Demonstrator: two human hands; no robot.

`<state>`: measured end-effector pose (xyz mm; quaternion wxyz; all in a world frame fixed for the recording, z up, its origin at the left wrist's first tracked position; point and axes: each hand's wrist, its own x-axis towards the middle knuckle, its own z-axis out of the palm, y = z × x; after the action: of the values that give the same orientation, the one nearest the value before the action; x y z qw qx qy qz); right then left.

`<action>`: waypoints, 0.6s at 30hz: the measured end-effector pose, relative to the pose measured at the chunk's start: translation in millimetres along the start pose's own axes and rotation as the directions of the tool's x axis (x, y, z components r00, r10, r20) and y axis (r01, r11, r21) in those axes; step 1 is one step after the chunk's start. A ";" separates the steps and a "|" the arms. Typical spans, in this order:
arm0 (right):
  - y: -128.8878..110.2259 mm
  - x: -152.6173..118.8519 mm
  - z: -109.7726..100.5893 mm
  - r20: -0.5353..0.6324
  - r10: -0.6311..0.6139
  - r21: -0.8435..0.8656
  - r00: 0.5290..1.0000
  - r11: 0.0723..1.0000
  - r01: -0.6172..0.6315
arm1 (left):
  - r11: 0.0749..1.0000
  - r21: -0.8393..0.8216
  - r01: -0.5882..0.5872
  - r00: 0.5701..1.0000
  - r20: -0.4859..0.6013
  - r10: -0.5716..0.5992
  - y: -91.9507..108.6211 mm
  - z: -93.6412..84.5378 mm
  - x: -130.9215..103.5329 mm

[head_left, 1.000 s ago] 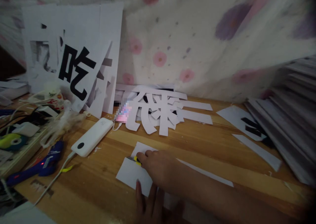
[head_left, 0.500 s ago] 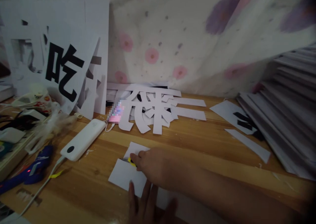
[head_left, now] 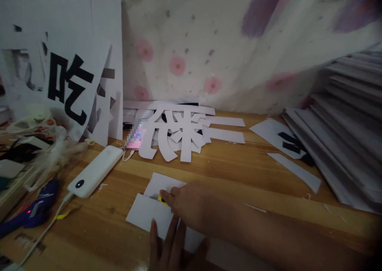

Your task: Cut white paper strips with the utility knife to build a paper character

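Note:
White board pieces [head_left: 146, 215] lie on the wooden table [head_left: 113, 239] at the lower middle. My right hand [head_left: 191, 207] is closed around a yellow cutter [head_left: 162, 200], whose thin blade rests near the gap between two pieces. Below it, my left hand [head_left: 171, 243] presses on the nearer piece with its fingers spread. Part of the board is hidden under my right forearm.
Behind the hands is a heap of white cut-out shapes [head_left: 186, 139]. At left are a white power bank [head_left: 95, 171], a blue glue gun [head_left: 41, 207] and leaning boards [head_left: 107, 20]. Stacked boards [head_left: 328, 143] stand at right.
The whole view has shifted slightly. The cutter in my right hand has moved a little to the right along the gap; my left hand still presses on the board.

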<state>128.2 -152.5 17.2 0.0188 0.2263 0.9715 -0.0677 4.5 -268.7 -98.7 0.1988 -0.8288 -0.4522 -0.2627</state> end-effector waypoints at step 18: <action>5.5 -28.0 -20.3 0.108 0.031 0.044 0.994 0.998 -0.036 | 0.998 0.025 -0.065 0.987 0.150 0.061 -9.0 -12.4 -0.2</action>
<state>155.7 -157.0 38.6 0.0668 0.2390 0.9634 -0.1015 -6.5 -271.2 -88.2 0.1851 -0.8569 -0.4434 -0.1867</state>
